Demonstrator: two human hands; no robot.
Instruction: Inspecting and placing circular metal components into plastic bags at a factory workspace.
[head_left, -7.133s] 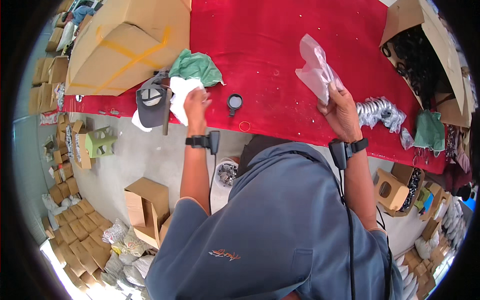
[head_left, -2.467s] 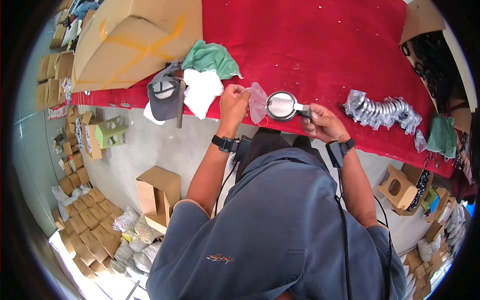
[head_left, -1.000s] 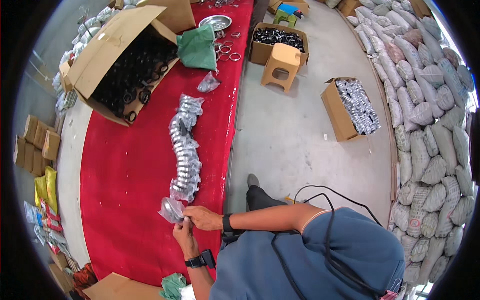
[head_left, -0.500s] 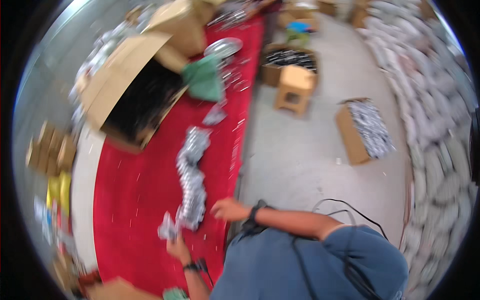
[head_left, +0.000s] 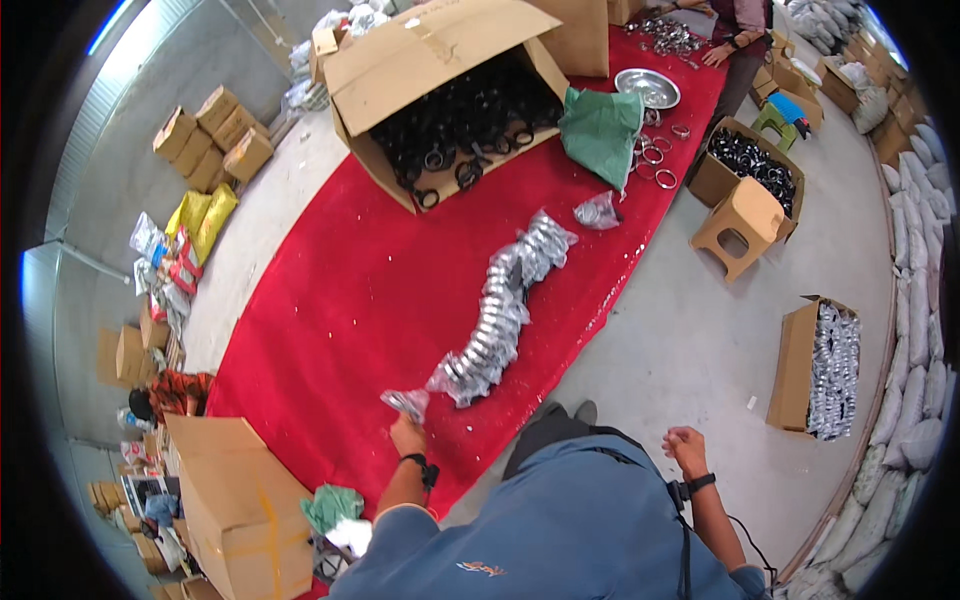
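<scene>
My left hand (head_left: 407,436) is closed on a bagged metal ring (head_left: 405,403), a shiny piece in clear plastic, held over the red-covered table (head_left: 320,320). Just beyond it, a curved row of bagged metal rings (head_left: 495,315) lies packed close together on the red cloth. One more bagged piece (head_left: 597,211) rests apart, past the row's far end. Off the table's right side, my right hand (head_left: 686,450) hangs over the grey floor with loosely bent fingers and nothing visible in it.
A large carton (head_left: 440,45) of black ring parts lies at the table's far side, beside a green sack (head_left: 600,135) and a metal bowl (head_left: 648,88). A tan stool (head_left: 738,225) and a carton of bagged pieces (head_left: 793,365) stand right. Co-workers sit far right and left.
My view has swung, so the table appears turned. My right hand has moved away from the table's edge to the right, over the floor. The left still holds the bagged ring.
</scene>
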